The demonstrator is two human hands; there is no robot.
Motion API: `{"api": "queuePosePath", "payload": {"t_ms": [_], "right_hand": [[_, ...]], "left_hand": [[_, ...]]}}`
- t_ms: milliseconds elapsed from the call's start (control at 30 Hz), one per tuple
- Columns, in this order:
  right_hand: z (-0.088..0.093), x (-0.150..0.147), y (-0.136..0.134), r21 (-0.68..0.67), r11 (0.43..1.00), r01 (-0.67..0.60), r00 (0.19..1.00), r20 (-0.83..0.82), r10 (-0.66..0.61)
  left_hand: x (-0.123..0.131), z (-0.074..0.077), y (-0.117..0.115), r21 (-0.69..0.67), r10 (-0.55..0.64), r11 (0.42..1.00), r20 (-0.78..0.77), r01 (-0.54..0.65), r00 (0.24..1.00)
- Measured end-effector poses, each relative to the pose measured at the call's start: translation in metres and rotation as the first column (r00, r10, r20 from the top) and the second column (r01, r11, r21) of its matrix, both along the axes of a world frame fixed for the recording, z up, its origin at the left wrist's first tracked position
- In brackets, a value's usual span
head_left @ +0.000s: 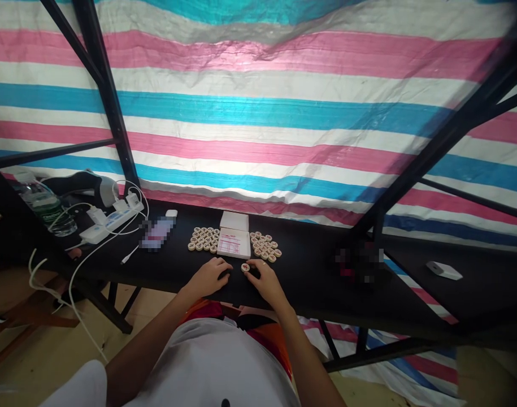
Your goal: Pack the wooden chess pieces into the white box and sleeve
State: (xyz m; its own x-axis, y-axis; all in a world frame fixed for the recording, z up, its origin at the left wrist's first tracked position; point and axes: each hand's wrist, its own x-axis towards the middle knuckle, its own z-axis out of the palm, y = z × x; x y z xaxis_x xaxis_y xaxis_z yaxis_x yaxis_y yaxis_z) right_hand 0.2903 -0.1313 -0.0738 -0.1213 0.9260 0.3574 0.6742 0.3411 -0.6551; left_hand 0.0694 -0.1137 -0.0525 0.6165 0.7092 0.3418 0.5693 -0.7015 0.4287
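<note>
My right hand pinches a round xiangqi piece with a red character between thumb and fingers, close to the table's front edge. To its left, my left hand rests on the black table, fingers loosely curved and apart from the thumb, with nothing seen in it. Just beyond both hands lies an open white box with red lines drawn inside. Pieces with dark characters are grouped on the box's left side. Another group of pieces, with reddish characters, lies on its right.
A phone lies left of the pieces. Farther left are a power strip with white cables and a plastic bottle. A small white device sits far right. Black metal posts and a striped tarp bound the table.
</note>
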Motion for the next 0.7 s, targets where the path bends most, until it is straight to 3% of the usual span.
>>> {"api": "queuePosePath", "payload": {"t_ms": [200,500,700], "right_hand": [[0.005,-0.001,-0.003,-0.016,0.999,0.029,0.999,0.034,-0.028],[0.015,0.0,-0.01,-0.07,0.981,-0.183,0.98,0.068,0.187],[0.009,-0.002,-0.007,-0.041,0.998,-0.047,0.999,-0.001,0.047]], "left_hand": [[0.002,0.0,-0.001,0.001,0.009,1.0,0.003,-0.009,1.0],[0.001,0.001,-0.002,0.006,-0.012,1.0,-0.014,0.012,1.0],[0.003,0.0,-0.001,-0.019,0.027,0.999,0.006,-0.027,1.0]]}}
